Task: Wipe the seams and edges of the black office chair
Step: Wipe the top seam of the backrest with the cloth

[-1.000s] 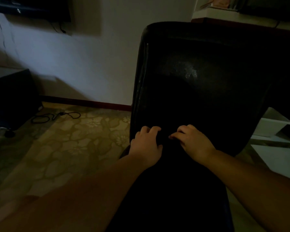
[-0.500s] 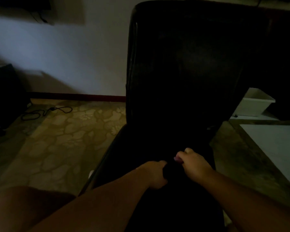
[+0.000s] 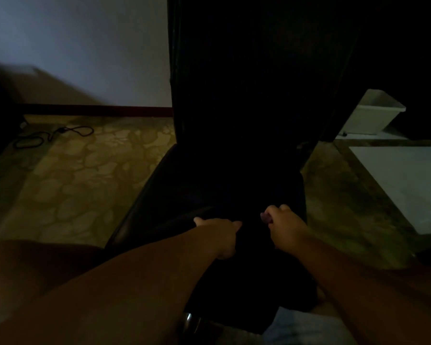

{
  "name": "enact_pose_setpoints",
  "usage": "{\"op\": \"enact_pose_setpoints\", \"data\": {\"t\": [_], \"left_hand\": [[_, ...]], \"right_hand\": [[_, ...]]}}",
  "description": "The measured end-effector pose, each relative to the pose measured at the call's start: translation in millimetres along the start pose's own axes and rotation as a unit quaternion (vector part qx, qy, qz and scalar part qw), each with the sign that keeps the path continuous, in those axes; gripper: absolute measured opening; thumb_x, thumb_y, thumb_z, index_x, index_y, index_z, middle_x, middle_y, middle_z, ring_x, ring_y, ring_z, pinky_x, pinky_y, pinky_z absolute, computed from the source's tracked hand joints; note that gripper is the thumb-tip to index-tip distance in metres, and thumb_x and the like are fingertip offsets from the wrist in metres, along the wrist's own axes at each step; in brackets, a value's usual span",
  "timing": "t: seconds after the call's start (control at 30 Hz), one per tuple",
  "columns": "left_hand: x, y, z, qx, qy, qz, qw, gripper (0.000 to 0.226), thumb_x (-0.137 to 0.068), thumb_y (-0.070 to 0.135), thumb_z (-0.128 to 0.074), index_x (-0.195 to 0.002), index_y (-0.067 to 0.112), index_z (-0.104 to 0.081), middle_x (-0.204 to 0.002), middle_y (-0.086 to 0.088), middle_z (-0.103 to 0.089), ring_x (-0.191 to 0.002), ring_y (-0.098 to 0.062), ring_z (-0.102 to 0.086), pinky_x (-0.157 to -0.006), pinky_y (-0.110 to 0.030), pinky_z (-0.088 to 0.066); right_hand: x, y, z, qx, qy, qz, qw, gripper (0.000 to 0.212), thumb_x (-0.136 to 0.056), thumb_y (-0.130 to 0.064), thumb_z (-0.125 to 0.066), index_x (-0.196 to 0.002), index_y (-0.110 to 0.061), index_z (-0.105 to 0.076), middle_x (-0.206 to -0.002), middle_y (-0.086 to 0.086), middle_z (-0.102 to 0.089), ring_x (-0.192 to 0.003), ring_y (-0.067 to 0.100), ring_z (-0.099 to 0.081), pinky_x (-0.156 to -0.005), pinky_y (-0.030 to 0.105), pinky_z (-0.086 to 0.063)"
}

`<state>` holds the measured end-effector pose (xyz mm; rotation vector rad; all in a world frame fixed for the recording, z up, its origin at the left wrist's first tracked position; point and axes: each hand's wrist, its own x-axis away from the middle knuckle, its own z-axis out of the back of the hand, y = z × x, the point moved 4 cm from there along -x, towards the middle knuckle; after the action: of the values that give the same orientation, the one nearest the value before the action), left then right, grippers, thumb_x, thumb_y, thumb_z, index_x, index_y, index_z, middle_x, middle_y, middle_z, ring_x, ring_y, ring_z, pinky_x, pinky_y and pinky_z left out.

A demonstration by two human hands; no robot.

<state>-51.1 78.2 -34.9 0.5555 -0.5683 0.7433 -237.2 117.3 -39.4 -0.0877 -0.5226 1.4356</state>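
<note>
The black office chair (image 3: 246, 95) fills the middle of the head view, its tall backrest upright and its seat (image 3: 159, 195) running toward me. Both hands are low on the seat, close together. My left hand (image 3: 220, 236) has its fingers curled down over a dark cloth (image 3: 251, 265) that is hard to tell from the leather. To its right, my right hand (image 3: 284, 226) is fisted and pinches the same cloth at its top. The dim light hides the seams.
A patterned floor (image 3: 80, 180) lies to the left, with a black cable (image 3: 52, 135) near the wall. A white plastic bin (image 3: 373, 113) and a pale flat board (image 3: 403, 175) are at the right. A chrome chair part (image 3: 190, 319) shows below the seat.
My hands have dropped from the foot of the backrest onto the seat and have drawn slightly apart. The view has tilted downward.
</note>
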Motion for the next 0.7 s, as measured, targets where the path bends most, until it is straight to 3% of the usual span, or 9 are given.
{"op": "enact_pose_setpoints", "data": {"t": [0.1,0.33,0.53,0.63,0.7], "left_hand": [[1,1,0,-0.047,0.006,0.008,0.999,0.082,-0.102,0.052,-0.048,-0.161,0.034,0.006,-0.162,-0.003,-0.028,-0.145,-0.037,-0.031,-0.111,-0.079,-0.012],[4,-5,-3,-0.087,0.03,0.016,0.996,0.082,-0.1,0.062,-0.041,-0.162,0.033,0.005,-0.166,-0.003,-0.019,-0.146,-0.038,-0.03,-0.112,-0.077,-0.011],[8,-20,5,-0.1,0.041,0.023,0.994,0.081,-0.101,0.063,-0.038,-0.162,0.032,0.004,-0.169,-0.003,-0.013,-0.148,-0.041,-0.028,-0.114,-0.076,-0.01],[5,-27,9,-0.109,0.04,0.043,0.992,0.082,-0.099,0.067,-0.037,-0.161,0.034,0.006,-0.169,-0.002,-0.011,-0.148,-0.045,-0.026,-0.114,-0.076,-0.01],[3,-25,15,-0.112,0.035,0.057,0.991,0.082,-0.099,0.067,-0.036,-0.161,0.033,0.007,-0.169,-0.005,-0.013,-0.147,-0.046,-0.027,-0.114,-0.075,-0.011]], "right_hand": [[-2,2,-2,0.006,0.007,-0.014,1.0,0.022,-0.098,-0.014,-0.051,-0.119,-0.016,-0.05,-0.108,0.003,-0.041,-0.078,0.011,-0.046,-0.076,0.028,-0.037],[4,-2,-5,-0.029,-0.008,-0.03,0.999,0.028,-0.095,-0.014,-0.054,-0.122,-0.018,-0.051,-0.107,0.0,-0.039,-0.085,0.015,-0.05,-0.083,0.031,-0.044],[6,3,-7,-0.057,0.014,-0.032,0.998,0.022,-0.094,-0.008,-0.054,-0.115,-0.016,-0.052,-0.102,0.001,-0.039,-0.07,0.014,-0.051,-0.063,0.027,-0.045],[4,5,-8,-0.068,0.027,-0.033,0.997,0.022,-0.093,-0.006,-0.055,-0.113,-0.014,-0.054,-0.106,0.007,-0.043,-0.077,0.021,-0.053,-0.067,0.029,-0.044],[3,2,-7,-0.071,0.032,-0.028,0.997,0.022,-0.095,-0.007,-0.054,-0.115,-0.015,-0.054,-0.104,0.003,-0.042,-0.084,0.022,-0.053,-0.064,0.021,-0.04]]}}
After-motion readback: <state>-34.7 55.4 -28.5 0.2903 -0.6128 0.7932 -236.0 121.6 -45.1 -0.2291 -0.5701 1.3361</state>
